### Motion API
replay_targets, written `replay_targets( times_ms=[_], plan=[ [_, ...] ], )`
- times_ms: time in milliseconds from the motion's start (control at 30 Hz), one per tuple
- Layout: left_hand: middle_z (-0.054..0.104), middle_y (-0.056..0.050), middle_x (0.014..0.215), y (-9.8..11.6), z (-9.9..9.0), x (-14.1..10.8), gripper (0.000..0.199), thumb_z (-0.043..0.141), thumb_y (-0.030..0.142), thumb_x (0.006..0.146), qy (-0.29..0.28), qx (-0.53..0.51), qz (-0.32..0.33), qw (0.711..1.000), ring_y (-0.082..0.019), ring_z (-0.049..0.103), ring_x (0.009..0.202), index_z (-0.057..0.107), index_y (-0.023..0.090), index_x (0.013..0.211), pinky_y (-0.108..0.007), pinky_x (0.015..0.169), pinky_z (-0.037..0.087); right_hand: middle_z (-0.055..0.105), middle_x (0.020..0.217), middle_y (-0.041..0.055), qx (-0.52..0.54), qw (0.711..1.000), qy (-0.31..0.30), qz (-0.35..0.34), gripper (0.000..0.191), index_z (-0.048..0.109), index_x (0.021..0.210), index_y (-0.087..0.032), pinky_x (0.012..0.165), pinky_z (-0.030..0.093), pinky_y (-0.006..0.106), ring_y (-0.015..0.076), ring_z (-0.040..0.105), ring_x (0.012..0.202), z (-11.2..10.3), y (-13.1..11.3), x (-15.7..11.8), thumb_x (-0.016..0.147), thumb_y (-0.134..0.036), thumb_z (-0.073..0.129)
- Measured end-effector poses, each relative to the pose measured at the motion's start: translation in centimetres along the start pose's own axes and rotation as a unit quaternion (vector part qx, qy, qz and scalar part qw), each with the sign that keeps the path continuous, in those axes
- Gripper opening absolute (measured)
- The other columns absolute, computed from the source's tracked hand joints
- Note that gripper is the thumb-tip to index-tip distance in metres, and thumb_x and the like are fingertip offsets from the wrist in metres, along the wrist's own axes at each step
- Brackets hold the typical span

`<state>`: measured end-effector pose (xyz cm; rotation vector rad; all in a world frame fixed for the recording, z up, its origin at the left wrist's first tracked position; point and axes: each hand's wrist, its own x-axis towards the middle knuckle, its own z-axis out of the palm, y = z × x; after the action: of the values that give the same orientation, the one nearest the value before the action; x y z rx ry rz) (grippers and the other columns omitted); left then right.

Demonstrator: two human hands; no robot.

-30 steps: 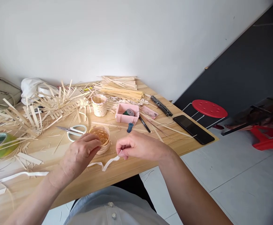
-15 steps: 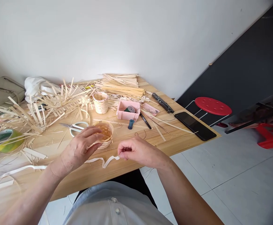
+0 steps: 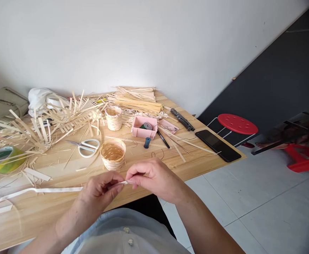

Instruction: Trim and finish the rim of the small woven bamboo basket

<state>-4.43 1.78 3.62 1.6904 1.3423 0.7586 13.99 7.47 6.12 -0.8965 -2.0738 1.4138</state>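
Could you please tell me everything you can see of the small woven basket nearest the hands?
The small woven basket is round and open-topped, plaited from pale bamboo-like strips, its inside a honey colour. It stands upright on the wooden table, apparently empty, just beyond the left hand and right hand, touching neither.

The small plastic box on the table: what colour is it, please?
The box is pink, best seen in the head view.
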Motion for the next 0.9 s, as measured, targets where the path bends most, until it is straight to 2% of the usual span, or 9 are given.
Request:
replay_targets(
  times_ms=[133,267,367,533,633,767,900],
  plan=[
    [0.057,0.000,0.061,1.1,-1.9,1.0,0.022,0.048,0.031,0.083,0.058,0.123,0.031,0.990,-0.009,0.048,0.054,0.063,0.017,0.074,-0.019,0.049,0.039,0.059,0.057,-0.0049,-0.004,0.999,0.036,0.019,0.014,0.062,0.069,-0.018,0.059,0.038,0.019,0.0091,0.055,0.058,-0.8,0.3,1.0,0.079,-0.014,0.054],
    [0.053,0.002,0.055,1.9,-3.2,1.8,0.021,0.050,0.033,0.082,0.122,0.153,0.037,0.980,-0.009,0.048,0.048,0.064,0.018,0.076,-0.019,0.048,0.038,0.062,0.066,-0.0026,0.002,0.997,0.081,-0.012,0.012,0.058,0.067,-0.017,0.062,0.038,0.021,0.0108,0.056,0.065,-1.9,1.0,3.0,0.077,-0.013,0.051],
    [0.052,0.003,0.052,1.7,-3.3,2.0,0.023,0.049,0.034,0.082,0.160,0.177,0.035,0.970,-0.009,0.048,0.044,0.065,0.018,0.083,-0.020,0.046,0.039,0.061,0.065,-0.0024,-0.010,0.995,0.094,-0.014,0.012,0.055,0.066,-0.017,0.062,0.038,0.022,0.0113,0.055,0.065,-2.4,1.4,4.5,0.076,-0.012,0.050],
    [0.054,0.005,0.054,0.8,-2.4,1.5,0.026,0.043,0.031,0.083,0.141,0.177,-0.006,0.974,-0.009,0.051,0.042,0.060,0.021,0.100,-0.019,0.047,0.043,0.056,0.057,-0.0047,-0.067,0.996,0.059,-0.016,0.012,0.057,0.069,-0.016,0.059,0.037,0.021,0.0097,0.053,0.058,-2.7,1.7,5.6,0.078,-0.011,0.050],
    [0.055,0.005,0.057,0.5,-2.1,1.3,0.026,0.043,0.032,0.083,0.126,0.168,-0.035,0.977,-0.008,0.052,0.044,0.060,0.022,0.099,-0.019,0.049,0.044,0.060,0.063,-0.0043,-0.110,0.992,0.033,-0.048,0.011,0.062,0.077,-0.016,0.059,0.037,0.021,0.0094,0.053,0.060,-2.9,2.0,5.8,0.080,-0.011,0.053],
    [0.054,0.005,0.055,0.5,-2.3,1.4,0.025,0.044,0.035,0.081,0.139,0.155,-0.066,0.976,-0.009,0.052,0.044,0.061,0.023,0.095,-0.019,0.047,0.043,0.066,0.075,-0.0022,-0.149,0.980,0.025,-0.127,0.017,0.067,0.078,-0.017,0.065,0.040,0.021,0.0107,0.057,0.070,-3.1,2.4,6.2,0.081,-0.006,0.055],
    [0.053,0.005,0.052,0.5,-2.5,1.6,0.025,0.044,0.037,0.081,0.147,0.149,-0.065,0.976,-0.010,0.051,0.045,0.062,0.023,0.091,-0.019,0.046,0.042,0.068,0.080,-0.0008,-0.179,0.970,0.005,-0.166,0.019,0.069,0.081,-0.016,0.067,0.042,0.020,0.0108,0.061,0.074,-3.2,2.5,6.5,0.080,-0.002,0.057]
  ],
)
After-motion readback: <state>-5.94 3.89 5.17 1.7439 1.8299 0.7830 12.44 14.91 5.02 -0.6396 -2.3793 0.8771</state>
